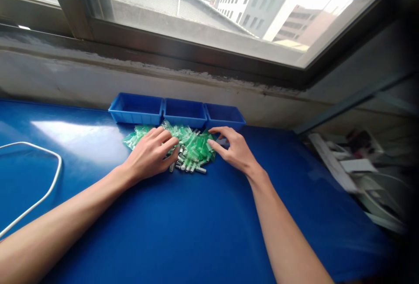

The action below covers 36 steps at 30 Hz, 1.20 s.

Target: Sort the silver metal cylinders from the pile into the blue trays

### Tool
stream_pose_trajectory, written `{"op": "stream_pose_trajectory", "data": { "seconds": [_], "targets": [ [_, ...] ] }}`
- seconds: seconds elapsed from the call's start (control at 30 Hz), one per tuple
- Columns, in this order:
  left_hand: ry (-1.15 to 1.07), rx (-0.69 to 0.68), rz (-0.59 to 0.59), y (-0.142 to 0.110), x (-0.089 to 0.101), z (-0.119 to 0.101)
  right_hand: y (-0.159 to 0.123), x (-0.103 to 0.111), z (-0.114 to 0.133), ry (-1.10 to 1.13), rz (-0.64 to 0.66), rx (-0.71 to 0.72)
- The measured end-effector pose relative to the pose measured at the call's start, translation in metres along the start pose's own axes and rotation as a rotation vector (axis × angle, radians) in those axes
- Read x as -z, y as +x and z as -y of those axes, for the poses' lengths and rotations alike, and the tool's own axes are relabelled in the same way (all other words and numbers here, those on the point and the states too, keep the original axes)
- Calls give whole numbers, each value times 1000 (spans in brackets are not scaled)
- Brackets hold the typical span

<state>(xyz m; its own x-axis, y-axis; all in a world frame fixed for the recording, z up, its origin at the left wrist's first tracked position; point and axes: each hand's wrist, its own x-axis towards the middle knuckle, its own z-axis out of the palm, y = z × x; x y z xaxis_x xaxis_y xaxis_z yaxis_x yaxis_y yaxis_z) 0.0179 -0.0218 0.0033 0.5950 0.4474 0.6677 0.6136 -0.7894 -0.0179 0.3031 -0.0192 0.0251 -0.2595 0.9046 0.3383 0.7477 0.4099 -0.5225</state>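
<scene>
A heap of small green and clear plastic pieces (196, 144) lies on the blue tabletop, with short silvery cylinders (188, 166) along its near edge. My left hand (153, 150) rests over the left part of the heap, its fingers spread and curved and covering some pieces. At the right side of the heap is my right hand (232, 148), thumb and fingers apart, the fingertips close to the green pieces. Nothing shows in the grip of either hand. Whether the fingertips touch the pieces I cannot tell.
Three blue bins, left (135, 116), middle (185, 120) and right (225, 122), stand in a row behind the heap against the wall. A white cable (59, 166) curves over the tabletop (183, 231) at left. Blurred clutter (356, 166) lies at right, below a window.
</scene>
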Motion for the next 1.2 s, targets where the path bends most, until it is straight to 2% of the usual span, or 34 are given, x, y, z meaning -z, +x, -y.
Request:
{"op": "stream_pose_trajectory", "data": {
  "seconds": [0.13,0.27,0.33,0.43,0.53,0.7,0.83,0.97,1.03,1.13,1.2],
  "targets": [
    [-24,-42,13,2,0,-4,-5,11,-10,17,115,-13],
    [-76,19,45,20,-3,-16,-5,6,-14,146,158,-53],
    [-127,70,67,36,-6,-21,-3,1,-17,243,146,-79],
    [-217,136,164,62,-10,-25,-1,-2,-21,446,111,-165],
    [-360,273,247,81,-12,-24,0,1,-20,699,101,-267],
    [-678,427,296,87,-15,-19,2,7,-13,883,-25,-294],
    [-865,512,329,87,-16,-12,2,7,-11,957,-56,-285],
    [-810,582,264,89,-18,-9,1,7,-13,996,-30,-311],
    [-725,599,216,89,-22,-9,2,5,-15,994,-63,-353],
    [-575,581,164,87,-27,-11,7,-2,-18,1041,-236,-462],
    [-476,524,182,85,-30,-13,10,-6,-18,1118,-393,-537]
  ]
}}
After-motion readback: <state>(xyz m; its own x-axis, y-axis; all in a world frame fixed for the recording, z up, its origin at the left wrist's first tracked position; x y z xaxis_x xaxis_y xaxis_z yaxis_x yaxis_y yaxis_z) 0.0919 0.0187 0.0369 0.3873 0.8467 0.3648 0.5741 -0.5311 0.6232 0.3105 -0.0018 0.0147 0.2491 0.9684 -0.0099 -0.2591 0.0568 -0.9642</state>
